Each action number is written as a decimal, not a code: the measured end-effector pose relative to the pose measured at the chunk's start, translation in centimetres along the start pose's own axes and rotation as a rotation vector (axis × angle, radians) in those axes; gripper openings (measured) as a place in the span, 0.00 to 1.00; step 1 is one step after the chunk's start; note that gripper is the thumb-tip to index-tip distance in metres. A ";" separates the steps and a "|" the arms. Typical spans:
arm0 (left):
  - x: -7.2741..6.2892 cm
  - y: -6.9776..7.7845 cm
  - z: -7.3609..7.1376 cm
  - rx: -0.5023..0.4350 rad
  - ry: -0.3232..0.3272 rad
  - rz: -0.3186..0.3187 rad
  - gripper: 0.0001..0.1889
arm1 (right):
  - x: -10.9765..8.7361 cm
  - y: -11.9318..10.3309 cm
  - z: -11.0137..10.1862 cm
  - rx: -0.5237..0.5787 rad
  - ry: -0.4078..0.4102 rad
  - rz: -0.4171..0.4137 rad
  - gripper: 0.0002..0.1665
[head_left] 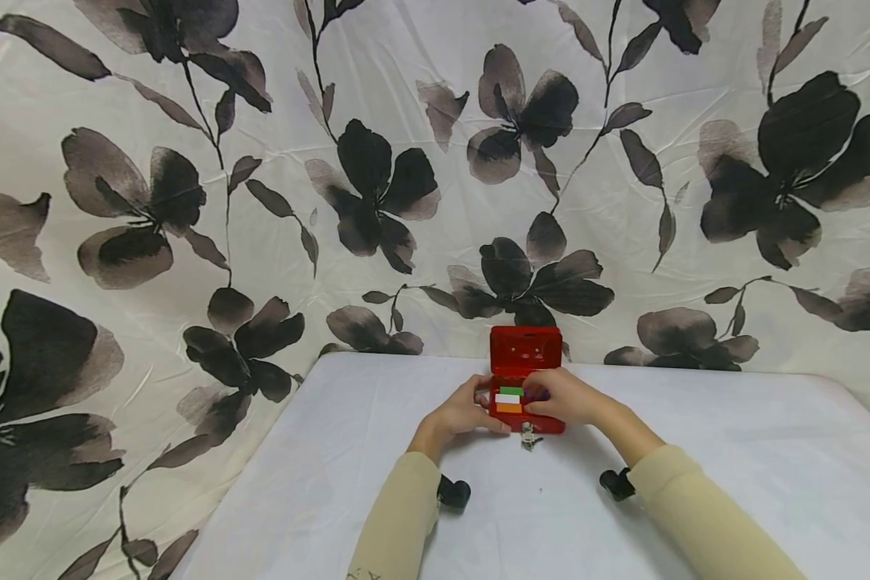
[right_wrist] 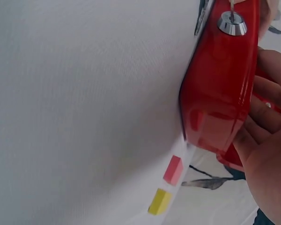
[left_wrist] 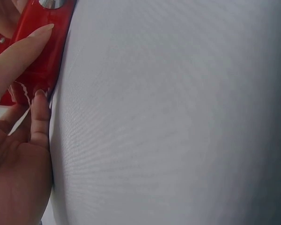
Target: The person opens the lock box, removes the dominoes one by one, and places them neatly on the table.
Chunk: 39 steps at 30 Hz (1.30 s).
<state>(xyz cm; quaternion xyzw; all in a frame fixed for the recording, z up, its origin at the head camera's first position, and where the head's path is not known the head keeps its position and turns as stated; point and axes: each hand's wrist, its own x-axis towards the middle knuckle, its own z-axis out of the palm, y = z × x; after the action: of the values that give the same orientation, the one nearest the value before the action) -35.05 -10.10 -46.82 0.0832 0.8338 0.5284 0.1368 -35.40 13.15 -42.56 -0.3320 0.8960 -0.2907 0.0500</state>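
A small red cash box (head_left: 525,424) stands on the table with its lid (head_left: 525,348) raised. Green (head_left: 511,391), white (head_left: 507,399) and orange (head_left: 509,408) blocks lie inside on the left. My left hand (head_left: 460,411) grips the box's left side, its thumb on the front wall in the left wrist view. With fingers and thumb reaching into the right half of the box, my right hand (head_left: 569,395) pinches a dark purple block (head_left: 544,395), mostly hidden by the fingers. A lock (right_wrist: 232,23) with a key in it is on the front.
More keys (head_left: 528,441) hang at the front of the box. To its right, in the right wrist view, a pink block (right_wrist: 173,169) and a yellow block (right_wrist: 159,201) lie near the table's far edge. A floral cloth (head_left: 377,201) hangs behind the white table (head_left: 536,524).
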 end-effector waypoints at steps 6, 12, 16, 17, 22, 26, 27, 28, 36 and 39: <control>0.0 0.0 -0.1 -0.013 -0.007 0.004 0.45 | 0.7 0.2 0.5 -0.004 -0.031 0.035 0.14; 0.1 0.1 -0.2 0.009 -0.002 0.004 0.45 | 1.0 0.1 0.5 0.002 -0.045 0.020 0.12; 0.2 0.1 -0.2 0.009 0.000 0.002 0.46 | 1.1 -0.1 0.4 0.012 -0.051 0.004 0.12; 0.2 0.0 -0.2 0.007 -0.001 0.002 0.46 | 1.1 -0.1 0.4 0.013 -0.054 0.004 0.12; 0.1 0.0 -0.2 -0.006 -0.005 0.002 0.46 | 1.2 -0.1 0.5 0.017 -0.056 0.008 0.12; 0.1 0.0 -0.2 -0.016 -0.007 0.005 0.46 | 1.3 0.0 0.6 0.017 -0.055 -0.005 0.11; 0.1 0.0 -0.2 -0.016 -0.009 0.007 0.46 | 1.3 0.1 0.6 0.017 -0.055 -0.009 0.11; 0.1 0.0 -0.2 -0.018 -0.011 0.011 0.46 | 1.4 0.1 0.6 0.019 -0.056 -0.012 0.11; 0.1 -0.1 -0.2 0.001 -0.005 0.004 0.46 | 1.8 0.4 0.7 0.058 -0.082 -0.008 0.12; 0.1 -0.1 -0.2 -0.001 -0.010 0.007 0.46 | 2.0 0.6 0.5 0.068 -0.101 -0.013 0.13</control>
<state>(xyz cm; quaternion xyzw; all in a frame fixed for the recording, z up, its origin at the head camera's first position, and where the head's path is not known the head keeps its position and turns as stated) -35.23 -10.31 -46.83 0.0887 0.8325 0.5289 0.1392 -37.14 11.96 -43.11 -0.3500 0.8798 -0.3041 0.1047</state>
